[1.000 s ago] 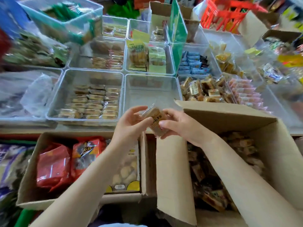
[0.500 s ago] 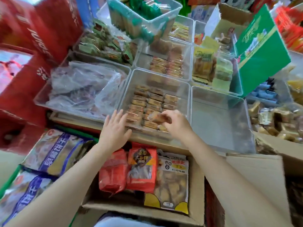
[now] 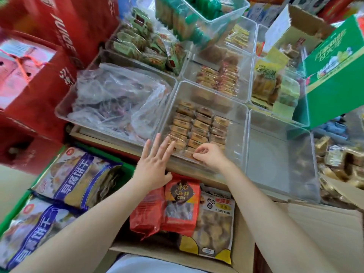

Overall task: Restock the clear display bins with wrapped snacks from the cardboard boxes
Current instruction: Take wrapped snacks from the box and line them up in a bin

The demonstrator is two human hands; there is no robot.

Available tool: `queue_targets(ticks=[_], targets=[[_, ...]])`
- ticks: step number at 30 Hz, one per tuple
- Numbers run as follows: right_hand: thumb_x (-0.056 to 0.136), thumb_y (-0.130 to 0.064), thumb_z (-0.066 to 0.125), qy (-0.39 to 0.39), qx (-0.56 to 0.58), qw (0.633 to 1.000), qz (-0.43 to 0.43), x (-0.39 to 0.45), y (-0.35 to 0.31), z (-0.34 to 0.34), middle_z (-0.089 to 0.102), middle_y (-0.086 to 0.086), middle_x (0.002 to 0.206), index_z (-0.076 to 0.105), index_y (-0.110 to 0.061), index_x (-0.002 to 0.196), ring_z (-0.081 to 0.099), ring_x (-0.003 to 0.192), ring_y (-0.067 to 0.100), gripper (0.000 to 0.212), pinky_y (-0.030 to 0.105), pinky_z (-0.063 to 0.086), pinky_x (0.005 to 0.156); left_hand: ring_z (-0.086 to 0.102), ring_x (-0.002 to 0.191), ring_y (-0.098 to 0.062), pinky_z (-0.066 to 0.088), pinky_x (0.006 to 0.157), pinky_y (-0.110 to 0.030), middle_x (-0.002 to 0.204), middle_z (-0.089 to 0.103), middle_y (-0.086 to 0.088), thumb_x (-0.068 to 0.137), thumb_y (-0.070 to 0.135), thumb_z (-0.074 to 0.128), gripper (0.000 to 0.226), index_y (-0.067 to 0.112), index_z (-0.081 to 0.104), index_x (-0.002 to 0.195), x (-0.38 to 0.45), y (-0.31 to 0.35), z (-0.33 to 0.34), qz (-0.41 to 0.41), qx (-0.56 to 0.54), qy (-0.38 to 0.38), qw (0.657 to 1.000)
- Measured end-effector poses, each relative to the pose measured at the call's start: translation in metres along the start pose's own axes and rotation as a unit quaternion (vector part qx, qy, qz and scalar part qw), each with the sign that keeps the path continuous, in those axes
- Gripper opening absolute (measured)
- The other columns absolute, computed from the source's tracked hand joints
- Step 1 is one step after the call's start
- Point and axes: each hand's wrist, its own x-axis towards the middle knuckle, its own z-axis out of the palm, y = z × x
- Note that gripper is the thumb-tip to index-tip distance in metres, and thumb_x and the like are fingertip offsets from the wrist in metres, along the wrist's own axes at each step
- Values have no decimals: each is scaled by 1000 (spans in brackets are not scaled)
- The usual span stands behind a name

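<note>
A clear bin (image 3: 236,138) holds neat rows of brown wrapped snacks (image 3: 199,127). My right hand (image 3: 210,156) is inside its front edge, fingers curled and pinching a wrapped snack (image 3: 189,154) set down at the front row. My left hand (image 3: 155,164) is spread flat against the bin's front wall, holding nothing. To the right stands an empty clear bin (image 3: 275,160). Below the hands a cardboard box (image 3: 244,243) carries red and yellow snack bags (image 3: 181,209). A second cardboard box (image 3: 325,229) at the right shows loose wrapped snacks (image 3: 338,160).
A bin with a crumpled clear plastic bag (image 3: 118,101) lies left of the brown snacks. Behind are more bins of wrapped snacks (image 3: 218,79) and a green carton (image 3: 334,75). Red cartons (image 3: 39,75) stand at the left, blue-labelled biscuit bags (image 3: 78,174) below them.
My view swung left from the right-hand cardboard box. My right hand carried the snack into the bin and lowered it to the front row; my left hand let go and spread at the bin's front.
</note>
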Motion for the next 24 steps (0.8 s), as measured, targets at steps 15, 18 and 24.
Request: queue_targets(ticks=[15, 18, 24], targets=[[98, -34, 55, 4, 63, 993, -102, -123, 68, -92, 70, -2, 99, 68, -25, 105, 69, 89, 14, 16, 38, 58, 81, 11, 155, -26, 13, 125, -43, 167, 19, -7, 93, 34, 57, 73, 16, 27, 158, -23, 122, -34, 56, -110, -7, 992], [101, -21, 55, 26, 133, 983, -128, -195, 114, -136, 73, 9, 94, 70, -14, 100, 71, 78, 16, 16, 29, 55, 72, 51, 131, -21, 43, 105, -35, 145, 53, 0, 97, 29, 55, 47, 22, 51, 143, -36, 221, -46, 116, -216, -58, 968], [102, -19, 52, 153, 164, 971, -85, -299, 252, -187, 70, 4, 74, 66, -3, 83, 68, 69, 27, 28, 38, 53, 64, 57, 119, -26, 48, 98, -44, 134, 58, -3, 94, 38, 45, 41, 20, 63, 126, -80, 398, -57, 291, -292, 45, 910]])
